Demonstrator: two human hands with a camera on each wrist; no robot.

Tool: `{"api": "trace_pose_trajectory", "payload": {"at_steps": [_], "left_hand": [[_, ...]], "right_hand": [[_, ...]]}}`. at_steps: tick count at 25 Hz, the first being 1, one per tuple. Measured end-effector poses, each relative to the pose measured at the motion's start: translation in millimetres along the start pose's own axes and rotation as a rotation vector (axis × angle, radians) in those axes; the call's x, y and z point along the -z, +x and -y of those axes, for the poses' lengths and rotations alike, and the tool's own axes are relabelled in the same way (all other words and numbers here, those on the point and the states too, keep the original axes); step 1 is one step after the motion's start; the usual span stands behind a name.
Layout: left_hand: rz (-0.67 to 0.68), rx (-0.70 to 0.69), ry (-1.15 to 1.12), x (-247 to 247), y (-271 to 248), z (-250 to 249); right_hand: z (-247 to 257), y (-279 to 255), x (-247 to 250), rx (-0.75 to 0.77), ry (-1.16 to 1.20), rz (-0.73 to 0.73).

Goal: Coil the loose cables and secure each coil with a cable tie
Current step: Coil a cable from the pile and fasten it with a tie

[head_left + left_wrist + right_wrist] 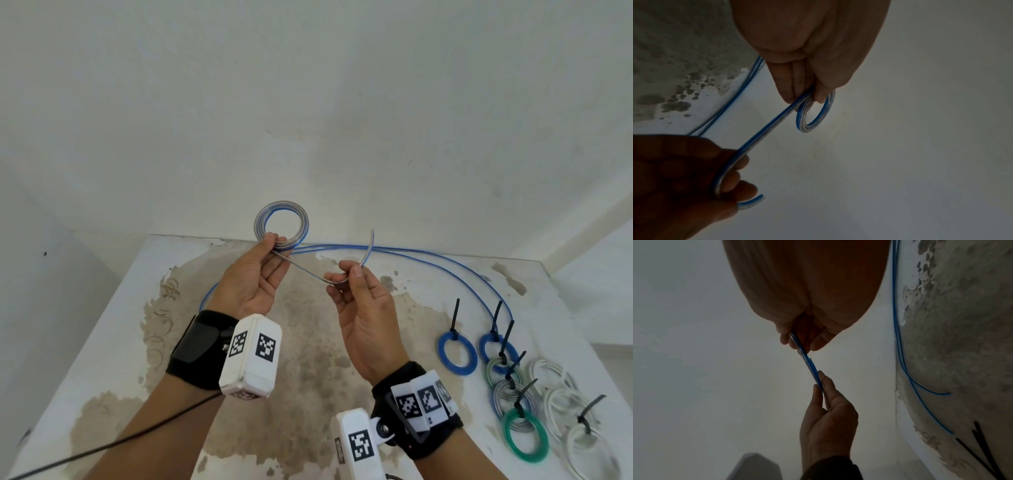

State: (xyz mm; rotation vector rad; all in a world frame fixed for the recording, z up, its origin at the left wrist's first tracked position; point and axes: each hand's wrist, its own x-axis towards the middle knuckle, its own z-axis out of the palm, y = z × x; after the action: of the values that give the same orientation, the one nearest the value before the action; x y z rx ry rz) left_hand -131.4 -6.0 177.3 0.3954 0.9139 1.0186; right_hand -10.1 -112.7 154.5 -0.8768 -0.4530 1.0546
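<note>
Here the left hand (255, 274) pinches the wound coil (281, 224) while the right hand (359, 301) grips its springy tail (366, 251); a slackened grip could let the turns spring apart.

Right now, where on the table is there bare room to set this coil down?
Bare: the stained middle of the table, below both hands, and the left side toward the black cord. Crowded: the right edge, packed with tied coils; loose blue cable loops along the back.
</note>
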Motion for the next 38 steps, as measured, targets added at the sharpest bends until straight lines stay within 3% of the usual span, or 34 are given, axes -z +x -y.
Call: {"api": "trace_pose_trajectory", "payload": {"at_steps": [4, 8, 11, 14, 21, 26, 33, 38], "left_hand": [[0.048, -0.027, 0.063, 6, -4, -1], [0.21, -0.057, 0.426, 16, -18, 6], [0.301, -0.044, 0.596, 19, -28, 4], [0.356, -0.028, 0.695, 20, -31, -1], [0.359, 0.015, 0.669, 24, -32, -6], [0.456, 0.038, 0.763, 26, -31, -11], [0.391, 0.03, 0.832, 23, -36, -5], [0.374, 0.131, 0.715, 22, -41, 0]], "right_hand": [[10, 11, 5, -0.03, -0.057, -0.03], [38, 37, 12, -0.015, -0.267, -0.082], [50, 44, 13, 0.008, -0.482, -0.032], [50, 42, 16, -0.029, -0.551, 0.041], [52, 36, 22, -0.069, -0.537, 0.144], [54, 31, 23, -0.105, -0.578, 0.189], [51, 19, 22, -0.125, -0.603, 0.22], [51, 13, 27, -0.21, -0.514, 0.177]]}}
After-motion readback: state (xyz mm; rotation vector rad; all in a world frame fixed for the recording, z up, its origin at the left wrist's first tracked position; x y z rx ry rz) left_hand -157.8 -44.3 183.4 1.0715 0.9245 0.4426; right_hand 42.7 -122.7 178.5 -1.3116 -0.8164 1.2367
